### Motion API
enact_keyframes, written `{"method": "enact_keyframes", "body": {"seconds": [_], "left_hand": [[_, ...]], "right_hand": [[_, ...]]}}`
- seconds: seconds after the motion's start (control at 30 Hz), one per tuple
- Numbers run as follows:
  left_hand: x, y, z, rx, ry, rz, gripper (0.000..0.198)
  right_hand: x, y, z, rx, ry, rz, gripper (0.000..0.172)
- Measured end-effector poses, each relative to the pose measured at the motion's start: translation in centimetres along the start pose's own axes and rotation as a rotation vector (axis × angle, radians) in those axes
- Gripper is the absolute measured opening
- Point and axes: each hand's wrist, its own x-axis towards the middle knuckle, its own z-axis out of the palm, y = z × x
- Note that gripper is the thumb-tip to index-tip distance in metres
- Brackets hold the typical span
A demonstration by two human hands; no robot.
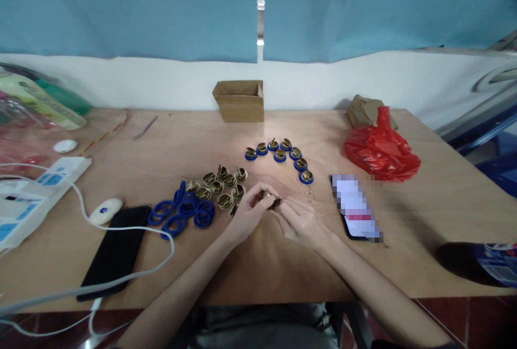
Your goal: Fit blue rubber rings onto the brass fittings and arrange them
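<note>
We pinch one brass-coloured metal piece (269, 197) between the thumb and fingers of our left hand (253, 206); our right hand (301, 220) meets its 3 o'clock edge, but we cannot tell whether it grips. From this piece, we locate: at 4 o'clock, a dark bottle (460, 263), its blue label (495, 264) too blurred to read; at 9, smooth blue rings (189, 204); at 10, round metal parts (229, 180); from 11 to 2, an arc of blue-rimmed assemblies (300, 164); farther out at 2, a crinkled red plastic bag (379, 152).
</note>
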Motion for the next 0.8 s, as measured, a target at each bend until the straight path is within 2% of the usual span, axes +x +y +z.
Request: {"method": "enact_keyframes", "body": {"seconds": [0.63,0.8], "left_hand": [[0.0,0.9,0.5,0.062,0.008,0.070,0.004],[-0.1,1.1,0.5,0.089,0.027,0.039,0.004]], "right_hand": [[0.2,0.7,-0.5,-0.134,-0.029,-0.059,0.028],[0.1,0.7,-0.4,-0.105,-0.010,-0.053,0.028]]}}
